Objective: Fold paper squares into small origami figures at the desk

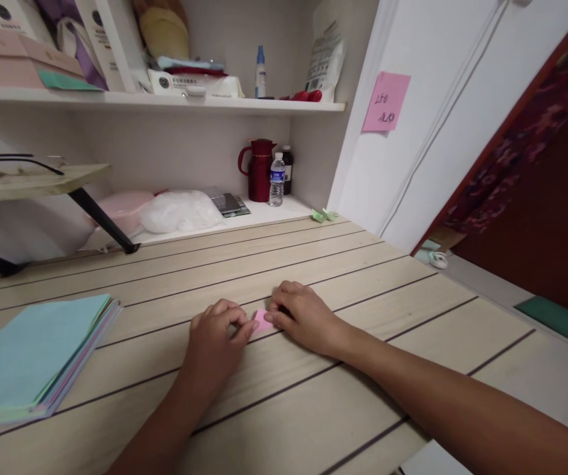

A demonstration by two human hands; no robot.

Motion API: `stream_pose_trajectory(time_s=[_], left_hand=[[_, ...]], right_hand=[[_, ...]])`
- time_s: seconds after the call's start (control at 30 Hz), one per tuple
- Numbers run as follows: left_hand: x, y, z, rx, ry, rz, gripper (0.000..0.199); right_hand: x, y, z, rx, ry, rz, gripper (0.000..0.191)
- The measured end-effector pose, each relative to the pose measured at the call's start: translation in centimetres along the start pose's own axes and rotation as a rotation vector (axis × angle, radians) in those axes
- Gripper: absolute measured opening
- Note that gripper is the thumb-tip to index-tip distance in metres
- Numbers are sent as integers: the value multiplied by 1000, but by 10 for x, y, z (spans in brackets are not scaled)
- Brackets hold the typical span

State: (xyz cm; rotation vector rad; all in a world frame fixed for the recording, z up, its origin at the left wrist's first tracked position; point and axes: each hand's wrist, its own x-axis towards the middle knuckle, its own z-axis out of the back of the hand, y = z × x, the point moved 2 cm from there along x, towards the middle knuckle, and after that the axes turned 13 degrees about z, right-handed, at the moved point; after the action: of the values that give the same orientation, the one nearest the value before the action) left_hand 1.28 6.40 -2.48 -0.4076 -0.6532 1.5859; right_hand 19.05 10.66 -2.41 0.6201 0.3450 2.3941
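Observation:
A small piece of pink paper (262, 320), seemingly folded, is between my two hands at the middle of the striped wooden table (363, 290). My left hand (220, 333) pinches its left edge between thumb and forefinger. On the other side, my right hand (303, 315) has its thumb and curled fingers closed on the right edge. The fingers cover part of the paper, so its full shape is hidden. Off to the left lies a stack of coloured paper (41, 349) with a light blue sheet on top.
Two small green paper pieces (324, 215) lie at the table's far edge. Behind stand a red jug (260, 171), a water bottle (276, 179) and a dark bottle (287, 169). A small raised shelf (36, 183) on black legs stands back left. A pink note (386, 102) hangs on the wall.

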Motion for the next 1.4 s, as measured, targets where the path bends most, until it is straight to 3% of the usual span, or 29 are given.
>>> stream_pose_trajectory(time_s=[0.17,0.4,0.57,0.67,0.87,1.1,1.27,1.4], left_hand=[[0,3,-4,49,-62,-66,21],[-2,5,-9,293,-174,-89,22],[-3,1,-8,366,-157,-102,18],[-4,-1,-7,341,-141,-108,3],[-8,-6,-6,320,-108,-330,41],[-8,-7,-4,341,-44,-354,45],[-6,-7,0,319,17,-344,43],[-3,3,5,263,68,-359,37]], right_hand=[[1,4,-1,-127,9,5,15],[3,5,-5,-159,22,-18,20],[0,0,-5,-35,-57,-27,14],[-1,-6,-5,115,-103,-19,18],[-2,-11,-6,250,-137,17,21],[-5,-14,3,307,-94,81,32],[-23,-4,7,-103,-65,331,32],[-33,6,11,-350,47,397,31]])
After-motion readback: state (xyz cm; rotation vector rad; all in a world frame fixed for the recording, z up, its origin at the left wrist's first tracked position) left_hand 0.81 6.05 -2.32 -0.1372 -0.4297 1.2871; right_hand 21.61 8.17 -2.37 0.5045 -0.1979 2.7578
